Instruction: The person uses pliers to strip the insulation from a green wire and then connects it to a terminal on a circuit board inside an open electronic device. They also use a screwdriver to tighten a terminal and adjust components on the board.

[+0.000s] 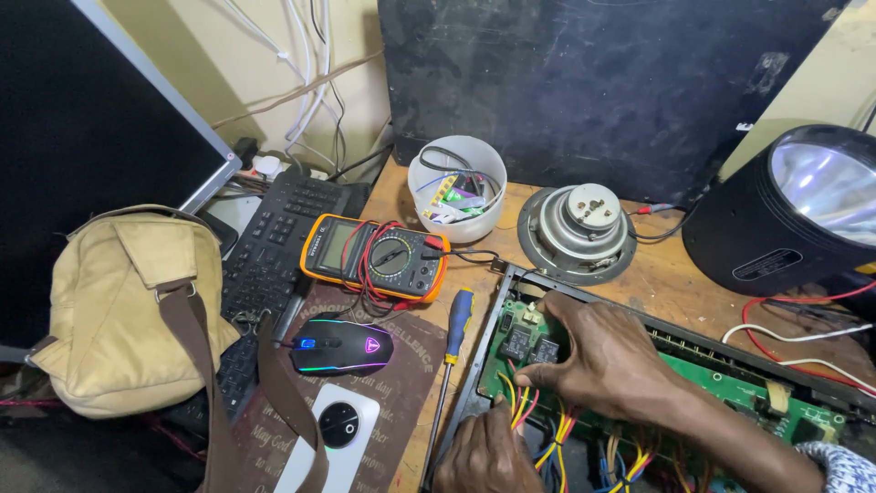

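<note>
One tan canvas bag (123,310) with a brown strap is lying far left of the fingers, partly covering one black keyboard (274,246). One black mouse with glowing coloured edges (342,347) is sitting nearer, above one white phone (336,436) that is lying face down. One orange-cased multimeter (376,256), wrapped in its red and black leads, is resting up and left of the fingers. One screwdriver with a blue and yellow handle (453,351) is lying just left of the fingers, along the edge of one open black metal chassis (639,315).

The left hand (488,456) is curling its fingers closed around a bundle of yellow, red and blue wires (538,424) at the lower edge. The right hand (607,361) is pinching narrowly onto one green circuit board (529,340) inside the chassis, fingertips touching the black relays.

Above the fingers, one white plastic bowl of small parts (456,187) and one bare grey speaker driver (577,233) are standing. One large black lamp (789,215) is sitting far right.
</note>
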